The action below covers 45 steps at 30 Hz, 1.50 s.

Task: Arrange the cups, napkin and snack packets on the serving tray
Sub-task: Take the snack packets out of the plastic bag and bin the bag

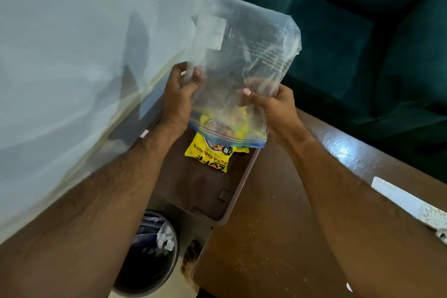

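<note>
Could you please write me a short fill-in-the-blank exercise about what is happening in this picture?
1. Both hands hold a clear zip bag with its opening facing ____.
2. The yellow snack packet lies on the brown ____.
3. Below the left hand, on the floor, stands a ____.

Missing words: down; serving tray; waste bin

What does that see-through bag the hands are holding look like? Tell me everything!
The clear plastic bag is thin and crinkly, with a blue zip strip along its mouth, a white label patch and some tiny white print. It is held upside down, mouth pointing at the brown tray. The left hand and right hand pinch its sides. A yellow snack packet is sliding out of the open mouth onto the tray.
</note>
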Each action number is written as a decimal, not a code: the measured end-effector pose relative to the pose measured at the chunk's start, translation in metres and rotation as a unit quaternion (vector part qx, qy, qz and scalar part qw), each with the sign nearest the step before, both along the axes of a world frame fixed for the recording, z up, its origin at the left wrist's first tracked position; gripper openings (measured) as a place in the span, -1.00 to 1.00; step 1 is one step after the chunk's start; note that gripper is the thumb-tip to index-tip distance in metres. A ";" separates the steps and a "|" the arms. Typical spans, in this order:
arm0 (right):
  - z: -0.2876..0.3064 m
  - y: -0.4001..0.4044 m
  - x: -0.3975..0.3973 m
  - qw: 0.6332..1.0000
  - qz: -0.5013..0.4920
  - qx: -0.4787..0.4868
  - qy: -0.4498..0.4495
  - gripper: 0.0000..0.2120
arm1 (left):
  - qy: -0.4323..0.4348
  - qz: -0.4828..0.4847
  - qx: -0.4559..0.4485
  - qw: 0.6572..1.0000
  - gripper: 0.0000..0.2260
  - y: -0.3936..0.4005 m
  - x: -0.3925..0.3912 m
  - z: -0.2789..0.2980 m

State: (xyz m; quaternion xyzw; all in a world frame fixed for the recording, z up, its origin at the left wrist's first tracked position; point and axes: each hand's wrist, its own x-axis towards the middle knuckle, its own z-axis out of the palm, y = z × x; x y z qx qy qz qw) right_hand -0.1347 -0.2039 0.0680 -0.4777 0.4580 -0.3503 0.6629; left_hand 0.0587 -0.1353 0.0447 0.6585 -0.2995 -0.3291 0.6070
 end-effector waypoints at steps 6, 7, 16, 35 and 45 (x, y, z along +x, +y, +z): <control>-0.008 -0.003 0.001 0.997 -0.083 0.002 0.006 -0.79 | 0.016 0.099 -0.025 0.995 -0.84 -0.005 0.007 0.007; -0.007 -0.004 0.002 0.994 -0.106 -0.004 0.005 -0.77 | 0.023 0.131 -0.040 0.990 -0.75 -0.005 0.007 0.010; 0.010 -0.015 0.007 0.980 -0.130 -0.153 0.001 -0.87 | -0.132 0.119 -0.088 0.980 -0.84 -0.007 0.001 0.030; 0.000 -0.012 -0.006 0.886 -0.076 -0.331 0.316 -0.52 | -0.386 0.004 0.008 0.922 -0.77 0.012 0.003 0.003; -0.005 0.010 0.015 0.925 0.015 -0.176 0.336 0.29 | -0.379 0.054 0.089 0.919 -0.78 0.014 -0.029 -0.001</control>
